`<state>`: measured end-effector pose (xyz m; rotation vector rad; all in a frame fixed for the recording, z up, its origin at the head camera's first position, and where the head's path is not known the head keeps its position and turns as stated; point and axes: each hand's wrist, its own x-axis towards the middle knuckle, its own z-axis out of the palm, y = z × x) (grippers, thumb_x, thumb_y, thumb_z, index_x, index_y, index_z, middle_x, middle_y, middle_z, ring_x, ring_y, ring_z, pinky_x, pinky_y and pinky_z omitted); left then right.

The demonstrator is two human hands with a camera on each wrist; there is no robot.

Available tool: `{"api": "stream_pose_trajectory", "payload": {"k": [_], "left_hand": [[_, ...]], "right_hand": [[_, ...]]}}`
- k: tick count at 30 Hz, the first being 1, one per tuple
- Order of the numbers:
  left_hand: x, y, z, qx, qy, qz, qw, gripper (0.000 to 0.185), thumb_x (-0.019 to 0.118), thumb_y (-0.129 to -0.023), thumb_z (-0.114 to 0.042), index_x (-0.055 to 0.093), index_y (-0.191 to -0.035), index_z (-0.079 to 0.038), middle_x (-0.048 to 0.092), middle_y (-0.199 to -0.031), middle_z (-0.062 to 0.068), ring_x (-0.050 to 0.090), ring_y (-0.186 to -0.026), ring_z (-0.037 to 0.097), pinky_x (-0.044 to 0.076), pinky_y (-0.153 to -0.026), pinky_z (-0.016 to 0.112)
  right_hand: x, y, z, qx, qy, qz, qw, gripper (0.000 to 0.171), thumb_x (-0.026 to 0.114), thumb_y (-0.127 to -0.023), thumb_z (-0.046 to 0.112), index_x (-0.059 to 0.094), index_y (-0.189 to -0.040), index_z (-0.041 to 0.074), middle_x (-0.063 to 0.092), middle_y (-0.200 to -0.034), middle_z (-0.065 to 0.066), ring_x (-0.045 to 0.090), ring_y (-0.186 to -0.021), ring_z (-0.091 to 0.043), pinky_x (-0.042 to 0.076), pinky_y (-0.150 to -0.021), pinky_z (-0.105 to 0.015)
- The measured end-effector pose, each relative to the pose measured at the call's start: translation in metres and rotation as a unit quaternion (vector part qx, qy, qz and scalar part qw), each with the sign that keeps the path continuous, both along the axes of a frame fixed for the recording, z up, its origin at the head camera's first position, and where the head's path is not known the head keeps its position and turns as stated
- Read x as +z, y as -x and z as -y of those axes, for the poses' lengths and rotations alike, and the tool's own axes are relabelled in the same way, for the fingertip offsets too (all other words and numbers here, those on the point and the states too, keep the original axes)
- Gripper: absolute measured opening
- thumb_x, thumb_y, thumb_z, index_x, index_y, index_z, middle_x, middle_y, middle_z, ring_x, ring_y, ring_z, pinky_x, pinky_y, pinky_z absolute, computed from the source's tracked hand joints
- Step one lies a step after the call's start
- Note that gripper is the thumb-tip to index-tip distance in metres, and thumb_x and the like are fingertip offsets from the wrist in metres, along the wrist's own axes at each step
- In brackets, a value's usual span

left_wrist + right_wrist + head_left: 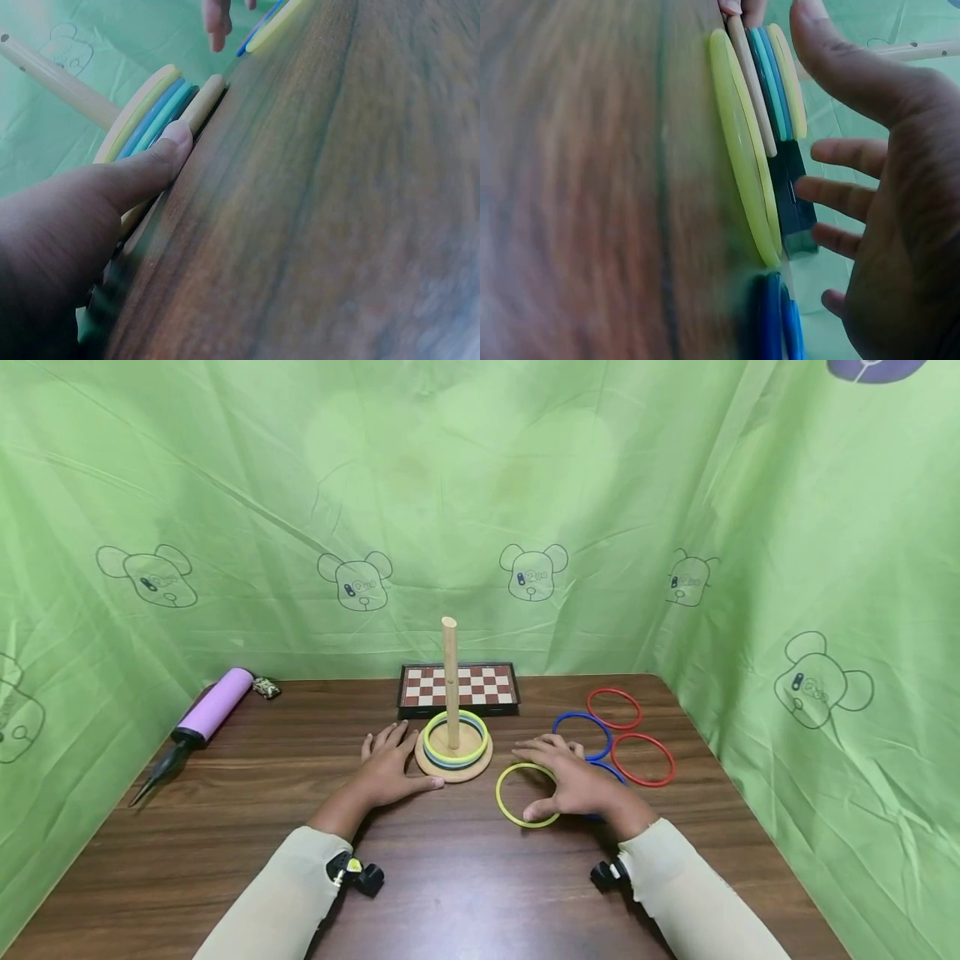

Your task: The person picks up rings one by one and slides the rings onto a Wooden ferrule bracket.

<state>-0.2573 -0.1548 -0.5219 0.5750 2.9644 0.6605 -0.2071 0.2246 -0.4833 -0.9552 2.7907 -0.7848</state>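
A wooden peg [450, 681] stands on a round base [453, 767] with a yellow-green ring [455, 737] and blue-green rings stacked on it. My left hand [390, 767] lies flat on the table, its thumb [150, 169] against the base's edge [206, 101]. My right hand [573, 781] hovers with fingers spread over a loose yellow ring [525, 795], its thumb near the ring's front edge. In the right wrist view the yellow ring [742, 150] lies flat under the open palm [907, 195]. Neither hand holds anything.
Two blue rings [583, 735] and two red rings [642, 758] lie to the right of my right hand. A folded chessboard [459, 687] sits behind the peg. A purple pump [213, 706] and a small toy [266, 687] lie far left. Green cloth walls surround the table [465, 877].
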Motion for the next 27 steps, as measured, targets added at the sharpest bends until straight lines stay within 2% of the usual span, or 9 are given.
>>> {"api": "stream_pose_trajectory", "payload": {"k": [5,14,27], "left_hand": [[0.0,0.0,0.0,-0.002,-0.003,-0.003,1.0,0.117,0.075,-0.085,-0.082,0.043,-0.168,-0.006,0.027,-0.179,0.026,0.021,-0.167,0.049,0.009,-0.127,0.082],[0.001,-0.001,-0.001,-0.003,-0.004,-0.007,1.0,0.117,0.076,-0.084,-0.082,0.043,-0.167,-0.006,0.028,-0.178,0.026,0.021,-0.167,0.049,0.01,-0.127,0.082],[0.001,-0.001,0.001,-0.003,-0.004,0.004,1.0,0.117,0.074,-0.085,-0.082,0.041,-0.169,-0.007,0.026,-0.18,0.024,0.019,-0.168,0.048,0.008,-0.128,0.081]], "right_hand": [[0.003,0.0,-0.006,0.003,-0.018,0.008,1.0,0.098,0.097,-0.076,0.057,0.059,-0.159,0.022,0.051,-0.169,-0.011,0.037,-0.157,-0.043,0.024,-0.106,-0.066],[0.001,0.0,-0.017,0.018,-0.021,0.034,0.999,0.103,0.098,-0.071,0.061,0.061,-0.157,0.017,0.055,-0.167,-0.009,0.035,-0.156,-0.047,0.023,-0.103,-0.063],[0.008,-0.004,-0.014,0.024,-0.025,0.074,0.997,0.102,0.104,-0.066,0.043,0.062,-0.155,0.018,0.054,-0.167,-0.009,0.031,-0.161,-0.047,0.021,-0.109,-0.072]]}}
